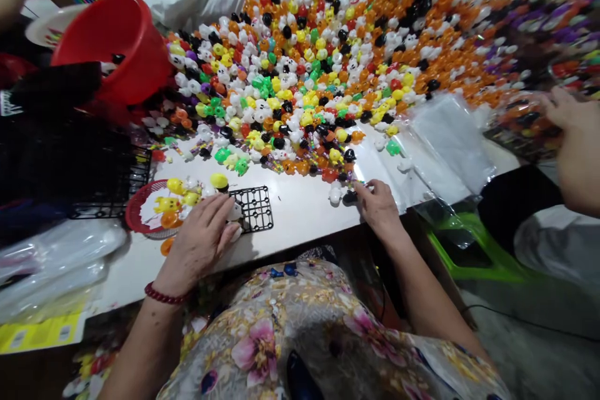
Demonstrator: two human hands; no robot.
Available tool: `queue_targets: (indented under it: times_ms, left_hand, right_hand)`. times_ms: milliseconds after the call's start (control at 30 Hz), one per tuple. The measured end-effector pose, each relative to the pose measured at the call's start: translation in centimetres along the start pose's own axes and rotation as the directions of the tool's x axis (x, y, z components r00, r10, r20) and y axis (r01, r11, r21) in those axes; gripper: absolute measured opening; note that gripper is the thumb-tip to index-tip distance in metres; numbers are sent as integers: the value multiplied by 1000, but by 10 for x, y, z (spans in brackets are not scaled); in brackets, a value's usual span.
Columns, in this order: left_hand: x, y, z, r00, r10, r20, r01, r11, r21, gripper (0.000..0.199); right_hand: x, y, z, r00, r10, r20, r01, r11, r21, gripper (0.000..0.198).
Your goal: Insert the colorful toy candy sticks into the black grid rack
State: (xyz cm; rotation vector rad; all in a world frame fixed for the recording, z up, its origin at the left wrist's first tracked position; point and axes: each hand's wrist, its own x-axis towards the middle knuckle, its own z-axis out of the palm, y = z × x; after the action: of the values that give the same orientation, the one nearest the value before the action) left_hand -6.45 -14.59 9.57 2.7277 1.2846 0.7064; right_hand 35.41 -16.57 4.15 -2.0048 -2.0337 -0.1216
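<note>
My left hand (201, 240), with a dark red bead bracelet at its wrist, lies over the left part of a black plastic grid (257, 207). Its fingers are stretched out, touching a small white figure (234, 211); what lies under the palm is hidden. A yellow and black figure (219, 182) stands just beyond the fingertips. Near the table's front edge, my right hand (379, 207) has its fingertips closed at a small black figure (349, 197). Beside that lies a white figure (335, 194). Left of the grid, a red mesh basket (135, 207) holds yellow and orange figures.
A large heap of colourful plastic figures (304, 75) covers the back of the white table (300, 203). A red bucket (152, 50) tilts at left. Clear plastic bags (445, 137) lie at right, near another person's hand (560, 109). A green stool (497, 262) stands below.
</note>
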Motion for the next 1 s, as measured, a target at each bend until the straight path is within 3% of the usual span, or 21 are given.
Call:
queue_targets:
  times_ms: [167,367,467,600,700,833,933,1000]
  left_hand:
    - [6,5,-2,998,52,23,-53,998,44,44]
    - [5,4,-1,999,47,10,-48,996,71,42]
    - [3,4,0,999,51,-5,-50,996,70,42]
    - [2,4,1,999,44,-15,-43,997,66,42]
    - [2,5,1,999,32,-15,-30,997,73,41]
    - [4,7,-4,999,-3,52,-1,997,78,40]
    - [6,8,-7,995,-33,93,24,996,88,38]
    - [8,9,-8,994,-39,102,30,996,90,38]
  right_hand:
    - [6,-4,10,1000,-15,-22,13,997,-72,40]
    - [15,-2,11,999,18,-47,-19,999,-33,26]
    - [16,-4,9,998,32,-44,-31,999,37,24]
    - [17,-19,8,991,124,-58,-105,960,258,29]
    - [23,-43,10,984,178,3,-154,840,520,32]
    - [35,-100,24,978,143,154,-207,519,830,33]
    - [46,-155,40,963,32,267,-264,301,916,27]
    - [54,-189,51,947,-35,320,-304,228,925,24]
